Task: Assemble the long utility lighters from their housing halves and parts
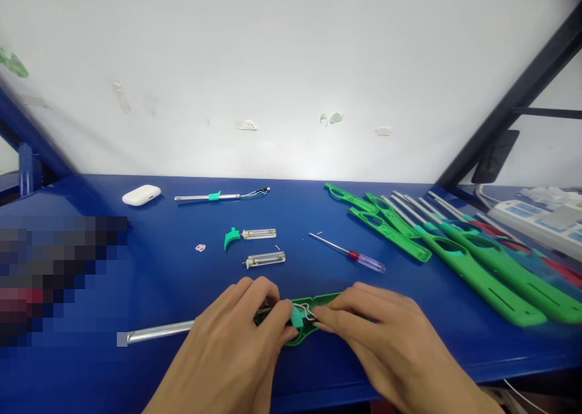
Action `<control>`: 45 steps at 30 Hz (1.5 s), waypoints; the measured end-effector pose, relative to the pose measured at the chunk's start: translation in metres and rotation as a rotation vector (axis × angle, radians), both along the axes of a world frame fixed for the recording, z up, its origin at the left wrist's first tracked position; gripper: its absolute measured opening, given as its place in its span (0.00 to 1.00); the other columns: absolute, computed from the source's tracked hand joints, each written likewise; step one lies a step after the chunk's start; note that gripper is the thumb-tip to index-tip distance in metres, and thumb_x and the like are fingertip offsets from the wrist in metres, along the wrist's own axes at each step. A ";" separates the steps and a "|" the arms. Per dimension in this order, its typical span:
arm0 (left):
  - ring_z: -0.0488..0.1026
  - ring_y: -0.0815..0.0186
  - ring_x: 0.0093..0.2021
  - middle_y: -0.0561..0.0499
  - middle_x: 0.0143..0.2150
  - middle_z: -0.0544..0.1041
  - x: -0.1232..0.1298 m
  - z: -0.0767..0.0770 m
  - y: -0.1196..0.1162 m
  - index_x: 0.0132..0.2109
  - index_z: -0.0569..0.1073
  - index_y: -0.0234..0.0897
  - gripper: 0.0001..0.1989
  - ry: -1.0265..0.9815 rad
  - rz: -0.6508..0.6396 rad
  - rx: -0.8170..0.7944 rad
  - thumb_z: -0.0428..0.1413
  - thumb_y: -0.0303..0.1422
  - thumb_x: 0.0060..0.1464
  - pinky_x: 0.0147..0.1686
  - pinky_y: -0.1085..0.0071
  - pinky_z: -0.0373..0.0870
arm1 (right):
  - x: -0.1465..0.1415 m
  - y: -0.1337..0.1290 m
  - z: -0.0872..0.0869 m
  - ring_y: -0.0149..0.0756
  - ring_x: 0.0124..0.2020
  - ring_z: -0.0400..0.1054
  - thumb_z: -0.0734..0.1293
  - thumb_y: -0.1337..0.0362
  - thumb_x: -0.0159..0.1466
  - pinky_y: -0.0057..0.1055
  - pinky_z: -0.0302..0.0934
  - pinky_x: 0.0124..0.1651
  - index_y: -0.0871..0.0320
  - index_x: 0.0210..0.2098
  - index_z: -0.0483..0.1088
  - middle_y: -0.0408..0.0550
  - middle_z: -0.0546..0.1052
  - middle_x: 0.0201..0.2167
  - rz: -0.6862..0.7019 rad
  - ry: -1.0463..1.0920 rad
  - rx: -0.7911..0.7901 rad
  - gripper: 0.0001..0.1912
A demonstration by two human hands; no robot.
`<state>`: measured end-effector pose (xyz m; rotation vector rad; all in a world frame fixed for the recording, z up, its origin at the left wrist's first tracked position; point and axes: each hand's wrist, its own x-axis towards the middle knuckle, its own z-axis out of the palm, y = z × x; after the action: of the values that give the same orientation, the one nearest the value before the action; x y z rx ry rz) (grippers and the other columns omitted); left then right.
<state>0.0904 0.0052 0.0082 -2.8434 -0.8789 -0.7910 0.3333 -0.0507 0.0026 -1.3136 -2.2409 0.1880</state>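
Note:
An open green lighter shell (297, 340) lies at the front of the blue table, with white wires and a teal trigger piece (297, 317) inside it. A silver metal tube (161, 331) sticks out to the left from under my left hand (240, 323). That hand has its fingers closed on the shell's left part by the trigger. My right hand (375, 317) pinches at the right part of the shell, near the wires; its fingertips partly hide what they hold.
Behind the hands are two clear fuel tanks (261, 234), a teal trigger (232, 238), a screwdriver (364, 260), a wired metal tube (200, 198) and a white case (142, 195). Green shell halves (395, 235) and several assembled lighters (486, 277) lie right, beside a power strip (541, 223).

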 end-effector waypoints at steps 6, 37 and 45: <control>0.76 0.64 0.36 0.49 0.41 0.77 -0.005 0.001 0.003 0.44 0.79 0.41 0.18 -0.081 -0.039 -0.089 0.46 0.25 0.76 0.39 0.67 0.82 | -0.005 -0.006 0.003 0.39 0.42 0.77 0.66 0.67 0.78 0.38 0.73 0.51 0.50 0.47 0.77 0.44 0.81 0.43 -0.031 0.020 0.014 0.08; 0.79 0.66 0.36 0.51 0.42 0.79 -0.018 -0.010 -0.001 0.48 0.78 0.42 0.21 -0.155 -0.053 -0.129 0.45 0.17 0.66 0.35 0.74 0.80 | -0.020 0.045 0.077 0.35 0.25 0.75 0.75 0.63 0.71 0.34 0.54 0.27 0.50 0.31 0.79 0.38 0.81 0.27 0.099 -0.412 -0.144 0.10; 0.79 0.63 0.35 0.52 0.42 0.81 -0.020 -0.009 -0.006 0.49 0.78 0.41 0.20 -0.074 -0.012 0.014 0.42 0.23 0.75 0.35 0.68 0.79 | -0.037 0.066 0.100 0.36 0.26 0.75 0.71 0.67 0.68 0.34 0.46 0.28 0.52 0.34 0.80 0.40 0.85 0.29 0.193 -0.631 -0.368 0.07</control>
<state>0.0705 -0.0007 -0.0003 -2.8272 -0.8622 -0.9055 0.2962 0.0155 0.1024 -1.4910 -2.9824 0.2987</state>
